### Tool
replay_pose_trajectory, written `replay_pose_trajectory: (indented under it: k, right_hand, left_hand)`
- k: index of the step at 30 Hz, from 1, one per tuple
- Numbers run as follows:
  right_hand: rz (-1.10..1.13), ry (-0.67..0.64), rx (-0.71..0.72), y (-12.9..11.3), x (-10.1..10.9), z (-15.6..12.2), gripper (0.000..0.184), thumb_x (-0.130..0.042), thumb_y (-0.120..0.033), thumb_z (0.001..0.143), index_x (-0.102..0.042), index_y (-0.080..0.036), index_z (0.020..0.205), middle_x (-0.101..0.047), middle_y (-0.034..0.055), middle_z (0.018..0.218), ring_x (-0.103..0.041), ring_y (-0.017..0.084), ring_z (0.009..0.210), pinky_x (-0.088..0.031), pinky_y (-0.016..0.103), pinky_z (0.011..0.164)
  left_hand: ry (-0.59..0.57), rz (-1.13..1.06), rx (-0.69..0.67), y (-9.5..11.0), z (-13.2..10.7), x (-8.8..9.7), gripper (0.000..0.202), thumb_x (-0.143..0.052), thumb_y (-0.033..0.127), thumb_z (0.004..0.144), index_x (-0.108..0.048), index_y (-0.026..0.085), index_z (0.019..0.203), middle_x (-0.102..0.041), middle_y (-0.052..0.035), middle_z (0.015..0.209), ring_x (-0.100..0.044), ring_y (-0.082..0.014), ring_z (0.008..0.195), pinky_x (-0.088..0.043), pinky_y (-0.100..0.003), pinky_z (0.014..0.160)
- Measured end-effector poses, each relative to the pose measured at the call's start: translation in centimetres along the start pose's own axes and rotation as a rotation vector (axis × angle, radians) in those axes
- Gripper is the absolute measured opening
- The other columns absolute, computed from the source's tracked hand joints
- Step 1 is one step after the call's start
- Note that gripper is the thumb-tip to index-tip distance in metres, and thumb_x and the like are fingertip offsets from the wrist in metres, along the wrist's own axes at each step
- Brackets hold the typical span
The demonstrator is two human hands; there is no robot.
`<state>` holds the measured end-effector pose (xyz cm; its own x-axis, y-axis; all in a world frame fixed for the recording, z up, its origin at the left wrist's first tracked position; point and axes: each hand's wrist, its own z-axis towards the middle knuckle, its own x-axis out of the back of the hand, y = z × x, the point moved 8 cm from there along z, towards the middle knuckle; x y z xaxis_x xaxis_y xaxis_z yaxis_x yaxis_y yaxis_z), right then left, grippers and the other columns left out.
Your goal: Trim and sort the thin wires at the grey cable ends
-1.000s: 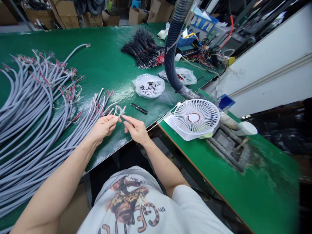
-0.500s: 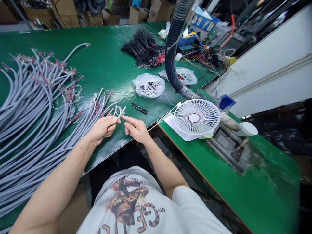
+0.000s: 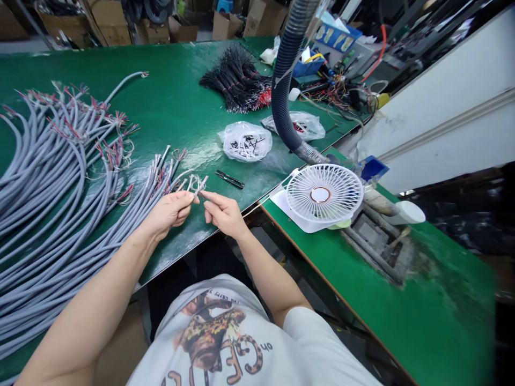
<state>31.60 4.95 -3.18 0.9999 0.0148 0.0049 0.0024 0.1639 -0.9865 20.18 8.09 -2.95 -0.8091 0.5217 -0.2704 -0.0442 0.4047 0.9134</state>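
Note:
Near the front edge of the green table, my left hand [image 3: 174, 209] pinches the end of a grey cable, where loose whitish strands [image 3: 196, 184] fan out. My right hand [image 3: 223, 213] is closed just beside it, thumb and forefinger together at the strands; the fine wires between those fingertips are too small to make out singly. To the left lies a big bundle of grey cables [image 3: 92, 257], their stripped ends showing red, blue and white wires. Black thread snips [image 3: 229, 179] rest on the table a little beyond my right hand.
Behind the snips sits a clear plastic bag [image 3: 247, 141] of small dark and white parts. Bunched black wires [image 3: 237, 80] lie farther back. A ribbed hose [image 3: 284, 102] hangs down at centre right. A white fan [image 3: 321, 194] stands on the lower green bench [image 3: 362, 316].
Both hands stay at almost the same spot on the cable end. Only the right hand's fingers shift very slightly.

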Motion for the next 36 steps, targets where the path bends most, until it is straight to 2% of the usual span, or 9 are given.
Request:
replay_pose_trajectory:
  k: [4,9,12,16,36]
  right_hand:
    - [0.016,0.057,-0.023,0.0,0.2,0.3,0.04,-0.057,-0.041,0.085,-0.067,-0.015,0.112,-0.054,-0.0029,0.054,-0.047,0.008,0.046,-0.035,0.02,0.045]
    - [-0.115,0.048,-0.016,-0.7,0.6,0.4,0.034,-0.055,-0.037,0.087,-0.068,-0.014,0.107,-0.056,-0.0021,0.056,-0.048,0.008,0.048,-0.038,0.02,0.048]
    - [-0.198,0.031,0.021,-1.1,0.8,0.2,0.033,-0.052,-0.036,0.089,-0.068,-0.015,0.108,-0.057,-0.0023,0.057,-0.049,0.008,0.05,-0.042,0.022,0.055]
    - [-0.204,0.022,0.038,-1.0,0.7,-0.1,0.036,-0.05,-0.037,0.09,-0.068,-0.015,0.112,-0.057,-0.0033,0.055,-0.049,0.008,0.05,-0.044,0.023,0.06]
    - [-0.165,0.014,-0.005,-0.9,0.7,-0.1,0.032,-0.051,-0.031,0.089,-0.069,-0.014,0.11,-0.056,-0.0034,0.052,-0.048,0.008,0.047,-0.04,0.022,0.055]
  left_hand:
    - [0.063,0.1,-0.08,0.2,0.0,0.1,0.036,-0.066,0.048,0.075,-0.058,0.013,0.08,-0.03,0.01,0.044,-0.018,-0.0031,0.036,-0.011,-0.016,0.036]
    - [0.131,0.192,-0.141,0.4,0.0,0.1,0.035,-0.062,0.048,0.078,-0.059,0.013,0.08,-0.029,0.0095,0.046,-0.02,-0.0041,0.039,-0.011,-0.018,0.039]
    - [0.137,0.177,-0.133,0.5,0.0,0.2,0.035,-0.062,0.048,0.078,-0.059,0.013,0.08,-0.027,0.0099,0.045,-0.019,-0.0043,0.039,-0.01,-0.019,0.039]
    - [0.139,0.159,-0.119,0.7,-0.1,0.2,0.034,-0.062,0.047,0.078,-0.058,0.014,0.079,-0.027,0.0102,0.044,-0.018,-0.0045,0.038,-0.009,-0.019,0.039]
    - [0.185,0.285,-0.218,0.9,-0.1,0.5,0.033,-0.057,0.045,0.082,-0.061,0.013,0.082,-0.031,0.008,0.049,-0.024,-0.0061,0.043,-0.016,-0.021,0.042]
